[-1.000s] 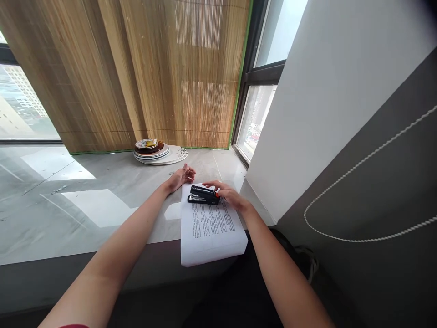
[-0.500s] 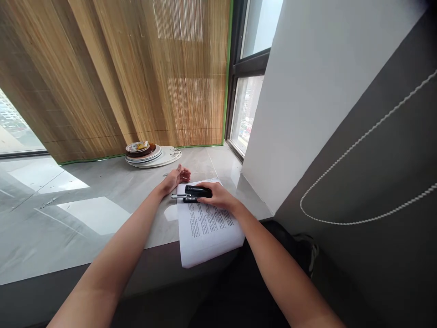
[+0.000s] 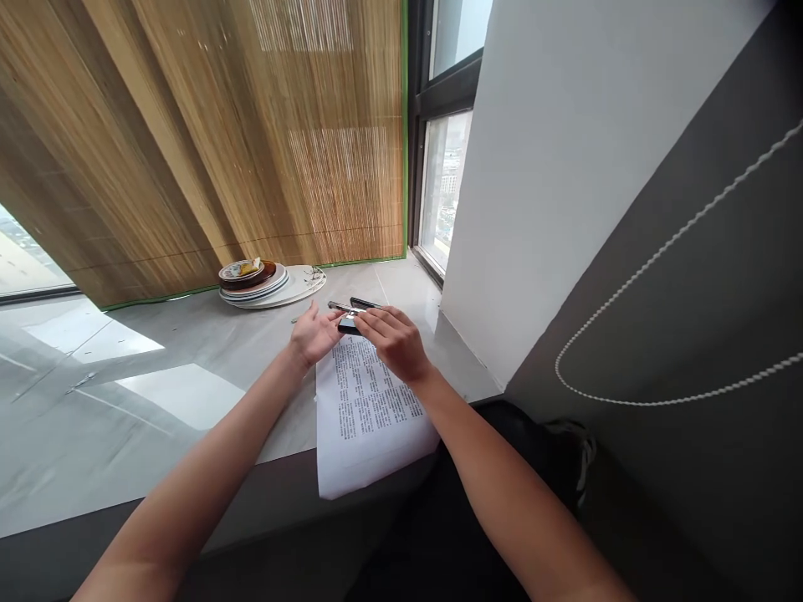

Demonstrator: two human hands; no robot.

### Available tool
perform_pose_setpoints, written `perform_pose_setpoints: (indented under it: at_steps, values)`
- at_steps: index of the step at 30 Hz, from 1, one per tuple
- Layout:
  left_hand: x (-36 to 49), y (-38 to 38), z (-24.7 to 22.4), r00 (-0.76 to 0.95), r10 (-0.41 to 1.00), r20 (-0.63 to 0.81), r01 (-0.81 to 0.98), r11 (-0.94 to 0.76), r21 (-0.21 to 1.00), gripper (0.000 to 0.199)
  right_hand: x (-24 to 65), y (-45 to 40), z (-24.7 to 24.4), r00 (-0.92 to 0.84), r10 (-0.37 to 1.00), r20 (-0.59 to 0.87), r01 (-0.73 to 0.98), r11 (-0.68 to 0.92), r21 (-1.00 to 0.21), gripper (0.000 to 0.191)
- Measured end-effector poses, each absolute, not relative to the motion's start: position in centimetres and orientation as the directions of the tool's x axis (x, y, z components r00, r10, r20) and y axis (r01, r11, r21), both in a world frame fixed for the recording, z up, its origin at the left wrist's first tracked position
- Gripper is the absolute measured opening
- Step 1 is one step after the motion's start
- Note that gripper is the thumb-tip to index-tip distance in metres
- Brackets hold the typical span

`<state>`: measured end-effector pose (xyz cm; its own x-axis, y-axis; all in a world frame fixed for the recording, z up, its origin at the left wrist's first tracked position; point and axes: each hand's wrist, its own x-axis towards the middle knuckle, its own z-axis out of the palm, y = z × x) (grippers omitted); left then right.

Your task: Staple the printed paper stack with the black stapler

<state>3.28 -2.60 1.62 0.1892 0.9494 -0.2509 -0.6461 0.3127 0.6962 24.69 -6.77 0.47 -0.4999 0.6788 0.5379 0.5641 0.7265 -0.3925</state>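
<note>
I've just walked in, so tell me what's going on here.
A person's right hand holds a black stapler, its parts spread open, over the printed paper's far end. The left hand is at the stapler's left end, its grip unclear. The paper lies on the windowsill, its near end overhanging.

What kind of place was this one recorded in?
Probably a home, at a wide window ledge: a slatted blind hangs along its back, a stack of plates sits on it, and the corner window overlooks buildings well below.
</note>
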Motion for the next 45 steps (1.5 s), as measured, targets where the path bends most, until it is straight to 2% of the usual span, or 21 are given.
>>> perform_pose_setpoints:
  at_steps: [3,6,8,11,13,15,18,22,25,28,30,32,35,37,39,41,43,45]
  values:
    - [3.4,-2.6,1.6,0.191,0.952,-0.24,-0.654,0.306,0.692,0.057,24.4,-6.9,0.6,-0.525,0.679,0.514,0.567,0.729,-0.383,0.049]
    - [3.3,-2.6,1.6,0.158,0.954,-0.257,-0.679,0.294,0.673,0.048,24.5,-7.0,0.5,-0.405,0.724,0.559,0.593,0.673,-0.442,0.05]
    - [3.3,-2.5,1.7,0.1,0.953,-0.285,-0.707,0.27,0.654,0.041,24.8,-6.8,0.4,-0.228,0.773,0.592,0.576,0.597,-0.558,0.049]
    - [3.0,-2.3,1.8,0.015,0.947,-0.321,-0.754,0.222,0.618,0.034,25.9,-6.3,0.3,-0.065,0.847,0.528,0.4,0.507,-0.764,0.042]
    - [2.8,-2.1,1.8,-0.02,0.94,-0.341,-0.771,0.202,0.603,0.037,26.8,-5.8,0.3,-0.123,0.888,0.443,0.263,0.459,-0.848,0.042]
    - [2.6,-2.0,1.8,-0.058,0.93,-0.363,-0.778,0.186,0.6,0.046,27.5,-5.6,0.3,-0.276,0.887,0.371,0.195,0.43,-0.882,0.043]
    - [2.5,-2.0,1.7,-0.087,0.927,-0.365,-0.788,0.16,0.594,0.061,28.1,-5.7,0.4,-0.452,0.84,0.301,0.219,0.431,-0.875,0.042]
    - [2.8,-2.3,1.9,-0.052,0.96,-0.276,-0.771,0.138,0.622,0.073,28.4,-6.1,0.8,-0.557,0.792,0.251,0.268,0.457,-0.848,0.032]
    - [3.2,-2.5,2.0,-0.018,0.981,-0.194,-0.714,0.123,0.689,0.07,28.0,-5.6,2.1,-0.529,0.783,0.328,0.258,0.517,-0.816,0.032]
    - [3.3,-2.7,2.0,0.041,0.996,-0.085,-0.639,0.091,0.764,0.065,26.0,-4.1,3.9,-0.504,0.719,0.479,0.33,0.673,-0.662,0.032]
    - [3.1,-2.7,1.8,0.106,0.994,0.007,-0.574,0.055,0.817,0.059,23.9,-2.8,4.8,-0.584,0.639,0.501,0.376,0.76,-0.53,0.033]
    - [2.9,-2.6,1.6,0.173,0.982,0.076,-0.491,0.019,0.871,0.049,21.6,-1.6,5.3,-0.665,0.589,0.46,0.408,0.801,-0.438,0.027]
    - [2.6,-2.7,1.5,0.24,0.961,0.137,-0.379,-0.037,0.925,0.033,19.4,-0.6,4.7,-0.69,0.58,0.434,0.429,0.81,-0.4,0.018]
    - [2.7,-2.9,1.7,0.294,0.941,0.169,-0.313,-0.072,0.947,0.034,19.1,-0.3,3.9,-0.65,0.587,0.483,0.388,0.803,-0.453,0.018]
    - [2.8,-3.0,1.8,0.317,0.929,0.189,-0.22,-0.122,0.968,0.043,20.0,-0.1,3.3,-0.599,0.596,0.535,0.3,0.786,-0.54,0.018]
    - [2.6,-2.8,1.6,0.22,0.946,0.24,-0.05,-0.235,0.971,0.052,21.9,0.4,3.0,-0.527,0.64,0.56,0.235,0.742,-0.628,0.017]
    - [1.9,-2.4,1.0,0.039,0.937,0.346,0.263,-0.344,0.901,0.053,24.5,1.2,3.0,-0.425,0.737,0.525,0.277,0.658,-0.7,0.019]
    - [0.6,-1.8,0.1,-0.092,0.885,0.456,0.641,-0.297,0.707,0.05,27.2,2.2,2.7,-0.299,0.856,0.422,0.438,0.516,-0.736,0.019]
